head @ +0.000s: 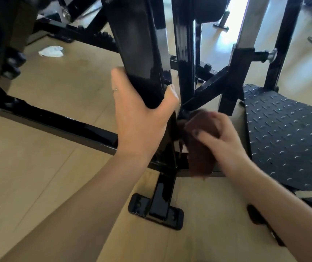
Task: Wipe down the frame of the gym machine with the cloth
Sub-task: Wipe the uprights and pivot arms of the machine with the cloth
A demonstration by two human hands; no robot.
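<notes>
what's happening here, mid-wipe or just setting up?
Mid-wipe. The person's left hand grips the black upright post of the gym machine frame, apparently to steady themselves. The right hand holds a brown cloth bunched in its fingers, low against the joint where the post meets the base bar. The cloth and right hand are motion-blurred. A tread-plate footplate sits to the right; a white crumpled rag or paper lies on the floor behind.

Centre frame: left hand [142,114] wraps round the upright post [140,53] of the frame. Just right & lower, right hand [221,140] presses cloth [198,148] against the post's base, above the floor bar [57,121] running left. Foot bracket [157,210] below centre. Tread plate [287,133] at right. Crumpled paper [51,51] on floor [38,167], upper left.
</notes>
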